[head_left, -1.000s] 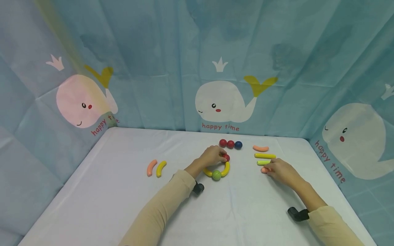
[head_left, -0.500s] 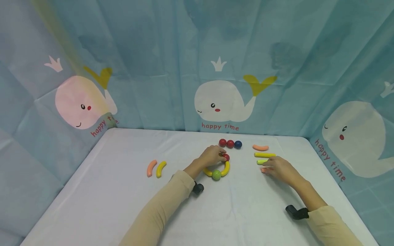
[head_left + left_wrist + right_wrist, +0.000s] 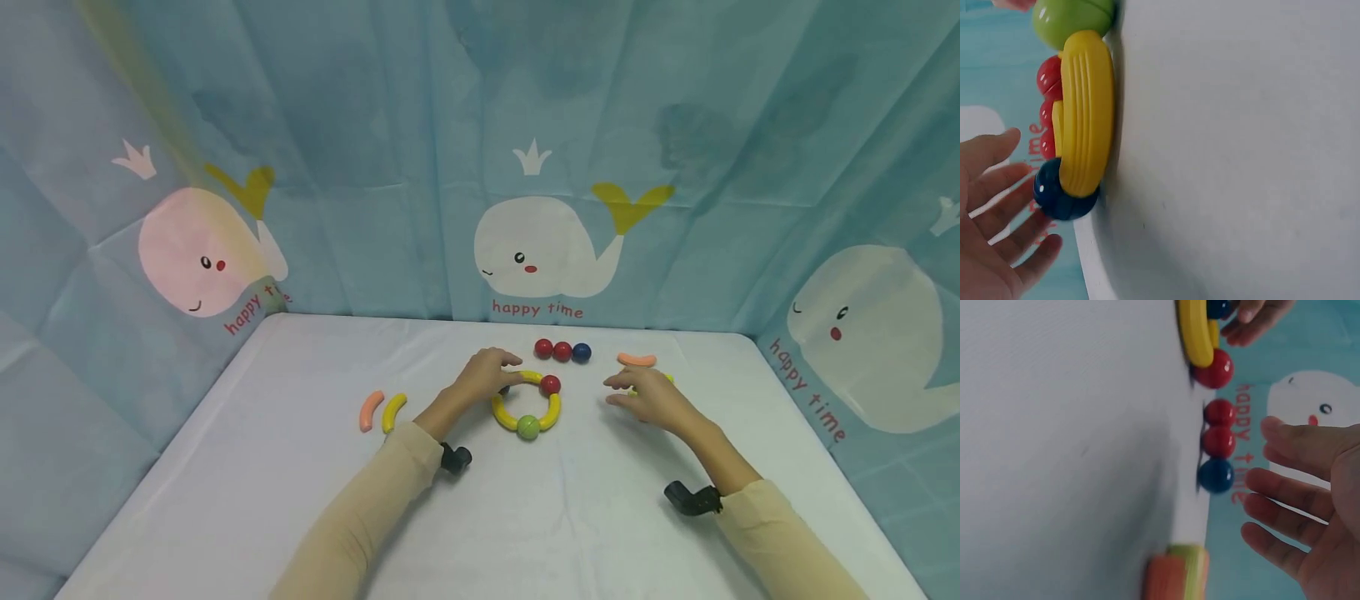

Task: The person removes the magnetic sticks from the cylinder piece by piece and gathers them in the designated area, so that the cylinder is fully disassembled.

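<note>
Left hand point(image 3: 483, 377) is loose and open over the back left of the toy ring point(image 3: 553, 412), fingers spread and pointing right, thumb apart, not gripping anything. Its wrist view puts the fingertips right by the blue ball point(image 3: 1060, 203), but I can't tell whether they actually touch. That arm comes in on a diagonal from the near left, beige sleeve point(image 3: 341, 517) down to the wrist.

Right hand point(image 3: 651, 398) is open too, fingers spread and aimed left toward the ring, nothing in its grasp. Its arm slants in from the near right, and the hand blocks most of the sticks around it.

As for the ring, it's lying on the white table point(image 3: 465, 533), between the two hands and closer to the left one. Being round, it has no real long axis, so go by the parts: the green ball point(image 3: 528, 427) faces the person and the red ball point(image 3: 550, 385) sits at the back right. Left curved yellow piece point(image 3: 503, 414) runs from blue to green, bowing outward. The one on the right runs green to red, and the back one goes more or less sideways.

Behind the ring, three balls point(image 3: 562, 351) line up left to right: red, red, blue. Off to the left, an orange piece point(image 3: 371, 411) and a yellow one point(image 3: 393, 412) lie side by side, long axes pointing away from the person.
</note>
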Available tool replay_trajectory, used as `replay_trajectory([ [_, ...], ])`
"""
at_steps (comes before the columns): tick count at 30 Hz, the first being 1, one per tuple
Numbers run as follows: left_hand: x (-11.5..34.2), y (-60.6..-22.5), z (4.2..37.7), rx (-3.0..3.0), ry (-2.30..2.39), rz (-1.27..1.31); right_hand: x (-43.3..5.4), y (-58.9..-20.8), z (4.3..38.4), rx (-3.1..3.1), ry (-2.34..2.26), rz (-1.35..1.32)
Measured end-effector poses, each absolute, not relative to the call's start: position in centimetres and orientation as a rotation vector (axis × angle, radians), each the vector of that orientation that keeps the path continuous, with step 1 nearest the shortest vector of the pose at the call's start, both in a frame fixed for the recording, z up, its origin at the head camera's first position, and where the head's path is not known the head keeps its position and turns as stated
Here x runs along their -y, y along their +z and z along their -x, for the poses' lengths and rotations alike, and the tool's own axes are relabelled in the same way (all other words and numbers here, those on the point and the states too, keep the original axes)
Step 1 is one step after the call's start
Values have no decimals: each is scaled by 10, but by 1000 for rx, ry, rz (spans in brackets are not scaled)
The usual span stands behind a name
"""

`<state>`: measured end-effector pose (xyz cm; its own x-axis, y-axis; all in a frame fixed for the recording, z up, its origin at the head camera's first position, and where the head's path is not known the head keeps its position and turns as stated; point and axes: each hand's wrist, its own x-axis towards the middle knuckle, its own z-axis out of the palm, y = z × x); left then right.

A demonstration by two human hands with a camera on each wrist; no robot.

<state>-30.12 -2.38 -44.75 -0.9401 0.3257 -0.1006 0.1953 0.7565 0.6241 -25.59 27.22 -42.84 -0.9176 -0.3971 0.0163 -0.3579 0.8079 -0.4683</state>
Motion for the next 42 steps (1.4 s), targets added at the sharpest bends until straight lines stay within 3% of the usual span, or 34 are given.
replay_trajectory([
  [8,34,-453,297,-2776,994,-201,-236,-421,278,-2904,-750,701],
  [25,35,-457,292,-2776,1049,-107,-140,-435,324,-2753,-615,606],
  [42,36,-457,291,-2745,1077,-66,-126,-447,328,-2832,-376,632],
])
